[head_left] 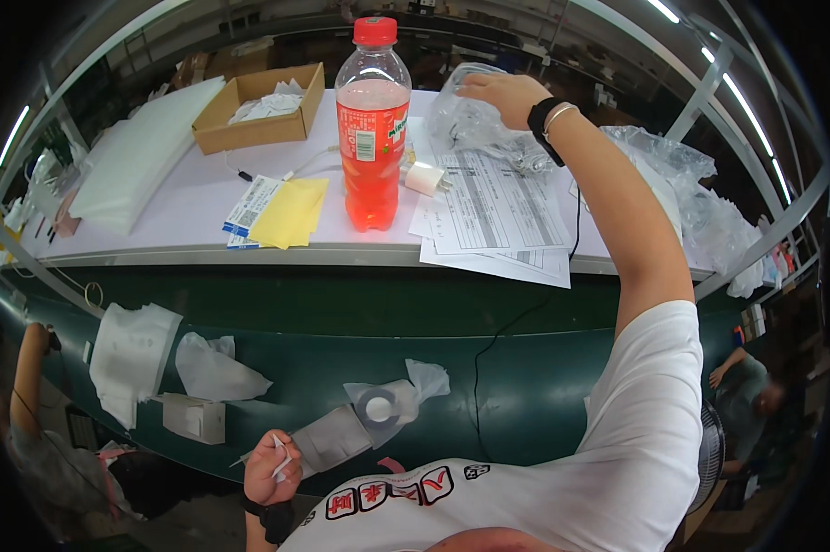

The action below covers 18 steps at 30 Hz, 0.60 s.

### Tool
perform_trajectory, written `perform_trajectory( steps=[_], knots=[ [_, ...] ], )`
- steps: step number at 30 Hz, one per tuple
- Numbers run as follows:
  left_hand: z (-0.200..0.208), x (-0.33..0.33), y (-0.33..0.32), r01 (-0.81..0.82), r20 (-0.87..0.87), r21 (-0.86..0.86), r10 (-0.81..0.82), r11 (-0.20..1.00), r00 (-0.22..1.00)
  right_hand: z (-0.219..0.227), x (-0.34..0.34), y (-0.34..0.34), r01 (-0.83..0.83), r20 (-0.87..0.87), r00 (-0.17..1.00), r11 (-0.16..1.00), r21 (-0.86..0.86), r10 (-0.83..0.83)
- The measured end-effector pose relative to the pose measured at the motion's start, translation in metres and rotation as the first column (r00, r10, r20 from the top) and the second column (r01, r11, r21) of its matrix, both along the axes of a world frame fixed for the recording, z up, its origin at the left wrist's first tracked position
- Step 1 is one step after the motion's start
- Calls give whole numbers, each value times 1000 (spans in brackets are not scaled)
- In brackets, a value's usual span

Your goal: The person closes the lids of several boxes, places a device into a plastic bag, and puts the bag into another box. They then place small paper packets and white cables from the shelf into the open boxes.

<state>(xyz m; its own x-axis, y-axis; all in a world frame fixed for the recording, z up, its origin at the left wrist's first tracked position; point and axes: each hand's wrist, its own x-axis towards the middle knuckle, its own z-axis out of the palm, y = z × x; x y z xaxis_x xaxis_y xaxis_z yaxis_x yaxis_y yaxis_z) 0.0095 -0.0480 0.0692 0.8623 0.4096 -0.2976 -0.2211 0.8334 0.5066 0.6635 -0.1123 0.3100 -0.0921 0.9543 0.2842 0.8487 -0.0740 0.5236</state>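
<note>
My right hand (507, 97) reaches up to the shelf and lies on a crumpled clear plastic bag (478, 127), its fingers stretched to the left. What the bag holds is hard to make out. Low in front of me, my left hand (272, 467) is closed around a small thin white piece (282, 457), perhaps paper or plastic. Beside that hand, on the green bench, lies a flat grey pouch (334, 440). A round white object in clear wrap (380, 408) touches its far end.
On the white shelf (185, 207) stand a red drink bottle (372, 138), a cardboard box (254, 136), a white charger plug (424, 178), printed sheets (502, 207) and yellow paper (293, 213). A black cable (478, 386) hangs onto the green bench (525, 386). A small white box (194, 419) sits left. Other people are at both sides.
</note>
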Motion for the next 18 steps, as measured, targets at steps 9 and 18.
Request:
perform_trajectory(
  steps=[9, 18],
  knots=[
    [-8, 0, -5, 7, 22, -28, -7, 1000, 1000, 43, -36, 26, 245, -434, 819, 913, -327, -376],
    [-7, 6, -15, 23, 32, -95, -20, 995, 999, 17, -23, 44, 474, -34, 849, 788, -393, -528]
  ],
)
